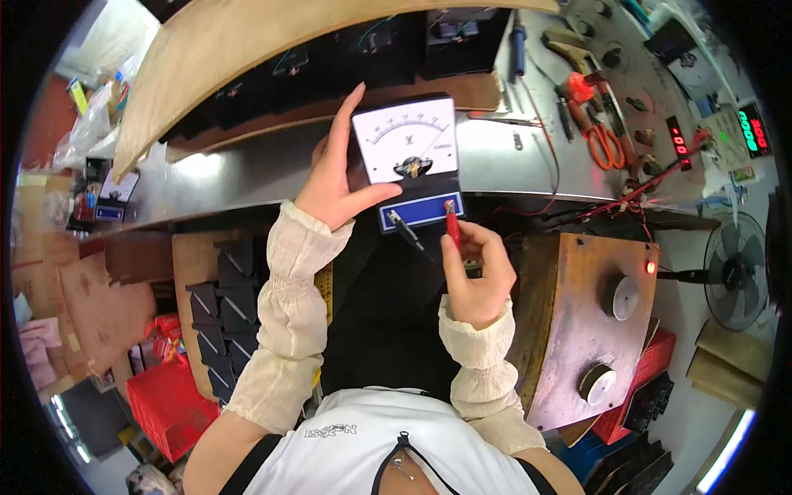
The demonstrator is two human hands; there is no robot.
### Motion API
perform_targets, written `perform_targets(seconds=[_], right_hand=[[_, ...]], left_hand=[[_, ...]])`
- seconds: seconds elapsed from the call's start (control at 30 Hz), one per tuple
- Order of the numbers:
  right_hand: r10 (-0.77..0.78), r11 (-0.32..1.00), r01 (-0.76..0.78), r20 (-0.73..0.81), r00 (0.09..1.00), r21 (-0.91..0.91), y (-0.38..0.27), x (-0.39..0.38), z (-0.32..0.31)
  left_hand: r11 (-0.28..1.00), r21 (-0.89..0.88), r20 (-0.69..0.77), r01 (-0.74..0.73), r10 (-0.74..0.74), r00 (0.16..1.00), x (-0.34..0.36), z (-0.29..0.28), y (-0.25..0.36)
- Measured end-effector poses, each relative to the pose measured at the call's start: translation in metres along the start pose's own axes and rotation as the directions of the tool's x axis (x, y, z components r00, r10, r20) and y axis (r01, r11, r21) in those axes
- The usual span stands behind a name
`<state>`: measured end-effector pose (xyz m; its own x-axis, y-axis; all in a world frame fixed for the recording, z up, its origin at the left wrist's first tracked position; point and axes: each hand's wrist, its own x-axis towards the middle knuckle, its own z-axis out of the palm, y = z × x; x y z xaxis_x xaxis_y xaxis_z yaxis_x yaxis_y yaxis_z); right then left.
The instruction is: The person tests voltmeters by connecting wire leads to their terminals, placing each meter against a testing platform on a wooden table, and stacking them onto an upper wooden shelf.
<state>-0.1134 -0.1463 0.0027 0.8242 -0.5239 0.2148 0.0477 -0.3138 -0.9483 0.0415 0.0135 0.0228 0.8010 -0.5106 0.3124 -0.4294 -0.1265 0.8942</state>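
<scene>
An analog panel meter (406, 148) with a white dial, a black lower part and a blue terminal strip is held up at the metal bench's front edge. My left hand (341, 186) grips it from the left side, thumb across its lower front. In my right hand (480, 268) is a red alligator clip (452, 227), pinched between thumb and fingers, its jaws at the strip's right terminal. A black alligator clip (404, 229) hangs from the left terminal. The needle slants toward the dial's upper right.
Under a curved wooden shelf (186, 66) stand several black meter housings. Orange-handled scissors (606, 147) and a screwdriver (518, 49) lie at right. A knobbed metal box (594, 330) with a lit red lamp stands at lower right, near a fan (734, 272). Red crates (167, 404) sit below.
</scene>
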Motion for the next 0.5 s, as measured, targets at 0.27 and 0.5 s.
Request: perform_targets(seconds=[0.27,0.5], right_hand=[[-0.2,0.979,0.201,0.038,0.979,-0.025,0.016,0.001,-0.01],[0.101,0.988,-0.118,0.155,0.983,0.103,-0.003,-0.029,-0.007]], left_hand=[[0.999,0.007,0.085,0.045,-0.045,0.995,-0.001,-0.014,-0.008],[0.929,0.369,-0.382,-0.026,0.177,0.907,-0.055,0.014,-0.006]])
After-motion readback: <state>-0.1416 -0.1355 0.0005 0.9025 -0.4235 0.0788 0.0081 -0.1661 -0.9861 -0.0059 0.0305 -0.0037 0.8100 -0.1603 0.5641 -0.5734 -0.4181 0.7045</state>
